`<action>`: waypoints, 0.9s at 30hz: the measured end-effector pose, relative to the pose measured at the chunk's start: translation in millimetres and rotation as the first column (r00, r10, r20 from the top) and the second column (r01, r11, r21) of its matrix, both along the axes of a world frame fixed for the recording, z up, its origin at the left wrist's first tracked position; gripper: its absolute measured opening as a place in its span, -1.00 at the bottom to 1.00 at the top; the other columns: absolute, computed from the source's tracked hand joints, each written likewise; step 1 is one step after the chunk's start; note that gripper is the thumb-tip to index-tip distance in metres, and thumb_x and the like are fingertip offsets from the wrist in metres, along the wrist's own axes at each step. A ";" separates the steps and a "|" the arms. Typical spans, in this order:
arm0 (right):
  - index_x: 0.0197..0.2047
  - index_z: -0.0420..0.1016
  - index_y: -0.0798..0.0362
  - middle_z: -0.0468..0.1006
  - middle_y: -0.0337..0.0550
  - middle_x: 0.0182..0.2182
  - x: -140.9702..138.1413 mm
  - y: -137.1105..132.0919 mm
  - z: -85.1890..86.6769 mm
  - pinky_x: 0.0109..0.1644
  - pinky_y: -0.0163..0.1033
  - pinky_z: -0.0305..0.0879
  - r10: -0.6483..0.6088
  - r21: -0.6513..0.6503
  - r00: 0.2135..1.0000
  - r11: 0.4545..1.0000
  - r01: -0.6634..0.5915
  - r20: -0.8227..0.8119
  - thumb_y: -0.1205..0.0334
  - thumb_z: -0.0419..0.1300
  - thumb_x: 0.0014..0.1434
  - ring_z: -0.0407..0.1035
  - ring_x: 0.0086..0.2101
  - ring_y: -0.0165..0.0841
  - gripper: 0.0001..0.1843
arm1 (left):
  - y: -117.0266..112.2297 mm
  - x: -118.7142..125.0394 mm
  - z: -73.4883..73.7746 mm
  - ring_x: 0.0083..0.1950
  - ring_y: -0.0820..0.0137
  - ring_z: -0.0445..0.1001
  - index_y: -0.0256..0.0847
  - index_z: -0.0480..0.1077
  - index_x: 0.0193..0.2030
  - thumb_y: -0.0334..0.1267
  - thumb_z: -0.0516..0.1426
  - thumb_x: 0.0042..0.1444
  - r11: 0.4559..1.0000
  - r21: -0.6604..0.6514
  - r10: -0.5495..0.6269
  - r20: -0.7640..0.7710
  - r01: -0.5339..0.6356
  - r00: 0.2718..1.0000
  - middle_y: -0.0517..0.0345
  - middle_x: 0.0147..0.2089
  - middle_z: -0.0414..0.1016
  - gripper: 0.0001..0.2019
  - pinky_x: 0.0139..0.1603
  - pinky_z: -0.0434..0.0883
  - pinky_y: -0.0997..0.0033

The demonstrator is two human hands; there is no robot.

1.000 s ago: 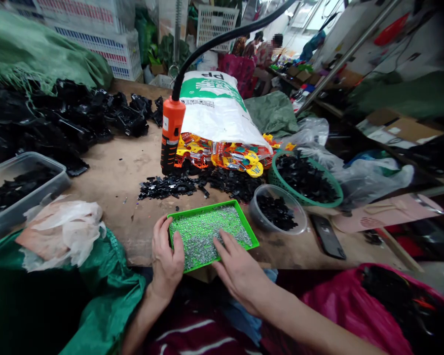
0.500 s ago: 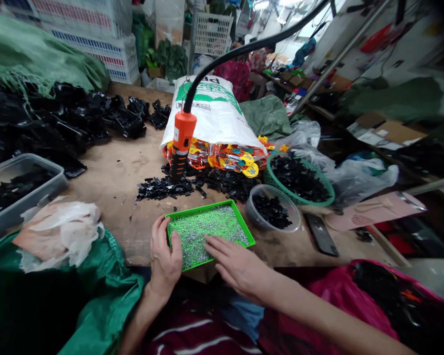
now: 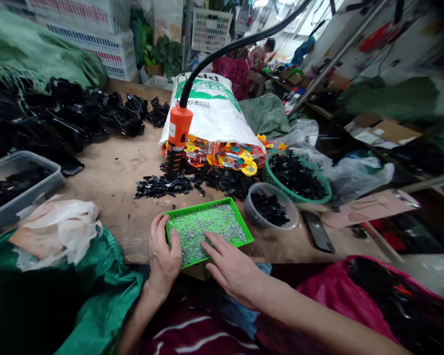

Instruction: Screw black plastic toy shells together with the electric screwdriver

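Note:
My left hand [image 3: 164, 254] grips the left rim of a bright green shallow tray [image 3: 198, 206], which sits at the table's front edge. The tray is heaped with tiny silver metal parts [image 3: 203, 229]. My right hand [image 3: 229, 266] rests in the tray's lower right, its spread fingers touching those parts. Just beyond the tray lie loose black plastic pieces [image 3: 163, 186]. An orange electric screwdriver [image 3: 177, 138] hangs on a black cable above them, clear of both hands.
A clear bowl [image 3: 270, 209] and a green basket [image 3: 296, 177] of black pieces stand to the right, near a phone [image 3: 318, 231]. A spilling white sack [image 3: 210, 108] lies behind. A plastic box [image 3: 22, 182] sits left. A co-worker [image 3: 262, 54] sits far back.
My right hand has slid left across the silver parts. The hanging screwdriver has swayed, and the whole view has shifted slightly. My left hand stays on the tray rim.

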State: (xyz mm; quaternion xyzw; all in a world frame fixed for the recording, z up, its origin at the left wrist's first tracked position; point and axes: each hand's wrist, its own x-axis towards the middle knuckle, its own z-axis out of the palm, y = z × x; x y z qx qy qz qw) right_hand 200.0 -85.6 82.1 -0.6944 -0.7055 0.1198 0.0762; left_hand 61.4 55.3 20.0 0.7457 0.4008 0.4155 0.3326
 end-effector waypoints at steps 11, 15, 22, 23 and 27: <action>0.30 0.22 0.11 0.24 0.10 0.30 64.2 -36.4 10.7 0.31 0.03 0.23 0.014 -0.079 1.000 0.997 -0.013 0.013 0.25 -0.03 0.34 0.16 0.27 -0.14 -0.51 | 0.3 2.6 3.2 0.28 0.22 0.28 -0.23 0.27 0.18 -0.26 0.00 0.27 1.000 0.007 0.006 0.001 -0.006 1.000 -0.13 0.24 0.28 -0.65 0.32 0.24 0.10; 0.29 0.21 0.11 0.23 0.14 0.29 80.4 -38.0 12.3 0.25 -0.01 0.32 -0.049 -0.090 0.998 0.995 0.053 0.049 0.32 -0.05 0.31 0.25 0.21 -0.13 -0.51 | 0.3 2.5 1.2 0.27 0.20 0.29 -0.24 0.27 0.17 -0.27 0.01 0.25 1.000 0.005 0.021 -0.002 -0.021 1.000 -0.14 0.23 0.29 -0.64 0.31 0.26 0.09; 0.08 0.31 0.22 0.41 0.20 -0.05 70.4 -8.5 2.3 0.09 0.06 0.37 -0.133 -0.212 0.977 0.963 0.167 0.165 0.59 -0.01 0.02 0.35 0.00 -0.06 -0.49 | 0.0 2.9 -0.1 0.27 0.20 0.29 -0.21 0.26 0.18 -0.30 0.02 0.23 1.000 0.000 0.025 0.001 -0.025 1.000 -0.11 0.24 0.29 -0.63 0.30 0.28 0.07; 0.02 0.34 0.20 0.42 0.17 -0.12 67.1 -6.1 2.1 0.05 0.06 0.37 -0.140 -0.216 0.976 0.961 0.174 0.167 0.59 0.00 0.01 0.36 -0.07 -0.07 -0.53 | -0.2 3.0 0.1 0.27 0.20 0.29 -0.21 0.26 0.18 -0.30 0.02 0.23 1.000 0.001 0.025 0.001 -0.025 1.000 -0.11 0.24 0.29 -0.63 0.30 0.28 0.06; -0.03 0.33 0.16 0.38 0.06 -0.20 48.9 -0.9 9.2 -0.01 0.02 0.35 -0.055 -0.228 0.996 0.971 0.071 0.075 0.56 0.04 0.02 0.31 -0.16 -0.14 -0.59 | -1.2 3.0 0.1 0.27 0.20 0.29 -0.23 0.26 0.19 -0.30 0.01 0.23 1.000 0.000 0.027 -0.009 -0.027 1.000 -0.12 0.24 0.28 -0.62 0.30 0.28 0.06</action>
